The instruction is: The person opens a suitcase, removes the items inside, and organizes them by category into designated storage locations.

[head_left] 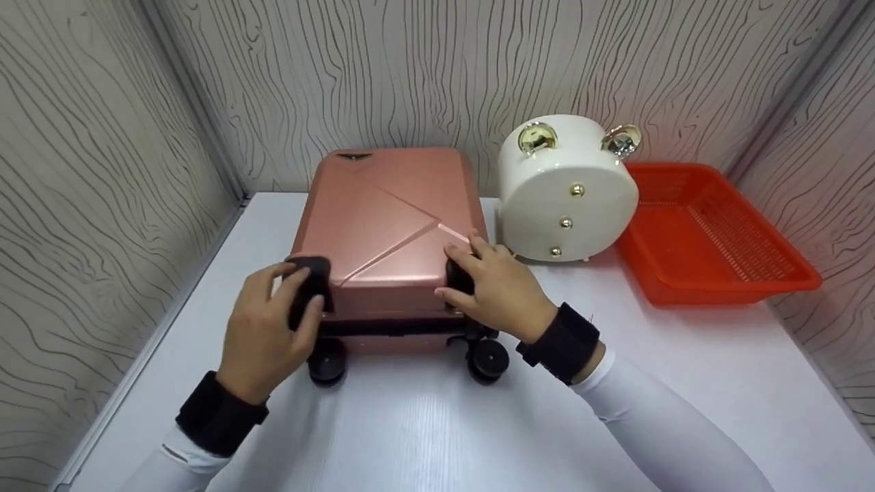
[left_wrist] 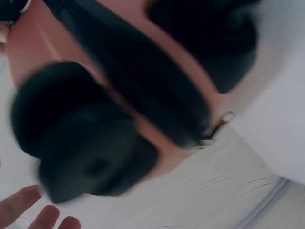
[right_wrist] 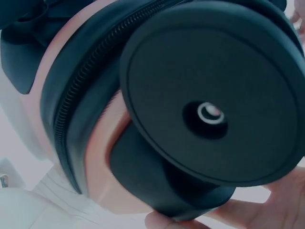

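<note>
Left hand (head_left: pixel 266 331) curves loosely around a pink suitcase's (head_left: pixel 393 212) black wheel (head_left: pixel 321 275), grip unclear; right hand (head_left: pixel 506 290) grasps the opposite wheel (head_left: pixel 459 277). Beside: round white case (head_left: pixel 605 212), red basket (head_left: pixel 711 292).

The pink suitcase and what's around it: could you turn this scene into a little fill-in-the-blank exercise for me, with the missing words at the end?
The round white case has ____ round studs down its front.
The hand nearer to that case is the person's ____ one.
Each wristband is coloured ____.
In the right wrist view, a ____ with fine teeth runs along the pink suitcase.

Missing words: three; right; black; zipper.
</note>
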The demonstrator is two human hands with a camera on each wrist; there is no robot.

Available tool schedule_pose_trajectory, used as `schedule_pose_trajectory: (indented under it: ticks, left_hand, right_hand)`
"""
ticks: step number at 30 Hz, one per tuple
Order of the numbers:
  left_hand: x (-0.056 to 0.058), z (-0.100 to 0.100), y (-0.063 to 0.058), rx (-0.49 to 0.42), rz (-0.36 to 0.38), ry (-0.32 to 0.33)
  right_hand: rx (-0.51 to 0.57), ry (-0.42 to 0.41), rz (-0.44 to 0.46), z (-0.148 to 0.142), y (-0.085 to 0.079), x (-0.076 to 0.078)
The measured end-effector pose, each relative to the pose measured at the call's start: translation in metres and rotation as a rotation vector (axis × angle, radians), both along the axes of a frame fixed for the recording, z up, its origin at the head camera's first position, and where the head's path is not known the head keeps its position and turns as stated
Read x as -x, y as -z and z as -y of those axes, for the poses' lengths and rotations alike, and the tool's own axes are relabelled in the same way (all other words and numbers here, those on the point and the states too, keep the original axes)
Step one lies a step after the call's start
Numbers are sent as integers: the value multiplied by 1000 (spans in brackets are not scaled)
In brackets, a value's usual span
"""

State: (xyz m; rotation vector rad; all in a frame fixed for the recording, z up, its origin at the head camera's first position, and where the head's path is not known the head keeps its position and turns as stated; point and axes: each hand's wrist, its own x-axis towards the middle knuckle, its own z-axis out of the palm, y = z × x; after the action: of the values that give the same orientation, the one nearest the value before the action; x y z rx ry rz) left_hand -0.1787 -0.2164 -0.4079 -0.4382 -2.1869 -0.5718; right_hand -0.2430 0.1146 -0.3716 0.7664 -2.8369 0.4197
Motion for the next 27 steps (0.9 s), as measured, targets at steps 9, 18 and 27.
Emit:
schedule_pose_trajectory:
  ticks: [9, 18, 27]
  left_hand:
    - [0, -46, -6, 400, 29, 22]
    - [3, -65, 0, 509, 17, -59]
    - [8, -81, 13, 590, -136, -88]
  right_hand:
    - [341, 47, 115, -23, 13, 4]
    - [596, 78, 370, -42, 38, 15]
    - [846, 114, 647, -39, 33, 14]
